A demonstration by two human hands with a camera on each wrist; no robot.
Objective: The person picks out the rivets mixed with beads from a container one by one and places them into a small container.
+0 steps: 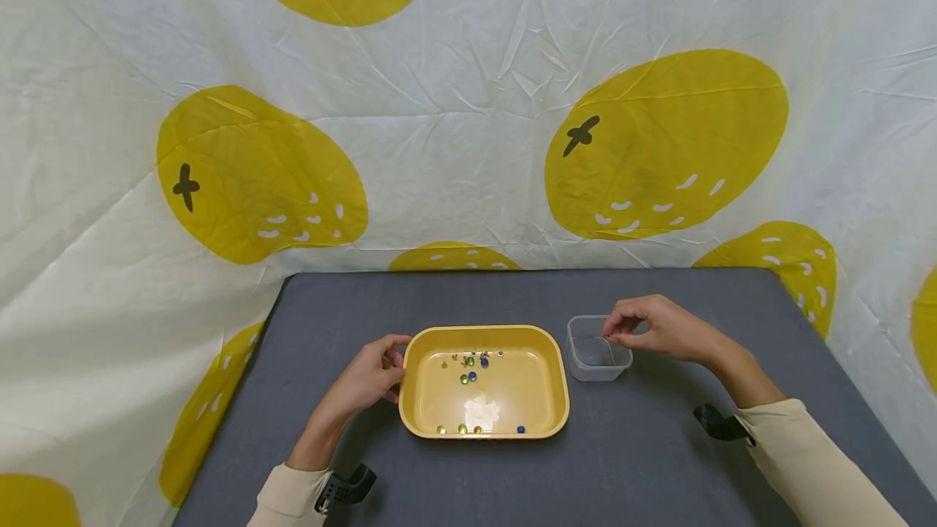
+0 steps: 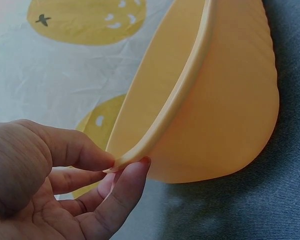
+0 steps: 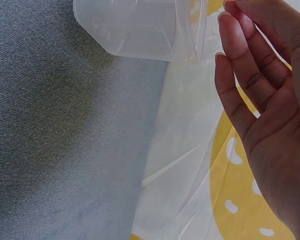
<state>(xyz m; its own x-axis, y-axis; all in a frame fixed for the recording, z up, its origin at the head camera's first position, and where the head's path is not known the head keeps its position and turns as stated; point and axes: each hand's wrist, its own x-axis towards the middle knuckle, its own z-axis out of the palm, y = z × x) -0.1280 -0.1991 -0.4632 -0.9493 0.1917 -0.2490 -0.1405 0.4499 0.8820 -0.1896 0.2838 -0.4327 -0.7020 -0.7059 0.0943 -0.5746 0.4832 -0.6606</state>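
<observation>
Here, a yellow tray point(image 1: 527, 401) lies lengthwise left to right on the grey worktop point(image 1: 622, 470); the left hand point(image 1: 369, 376) pinches its left rim. Shiny beads point(image 1: 470, 362) sit towards its far and near edges, between the hands. Right of the tray, the right hand point(image 1: 662, 328) is over a clear container point(image 1: 594, 372), fingertips drawn together; whether they hold anything is too small to tell.

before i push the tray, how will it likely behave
The tray is probably stiff: its pinched rim looks undented. It seems unlikely to tip, being wider than tall. Loose bits may slide, since it looks glossy inside.
</observation>
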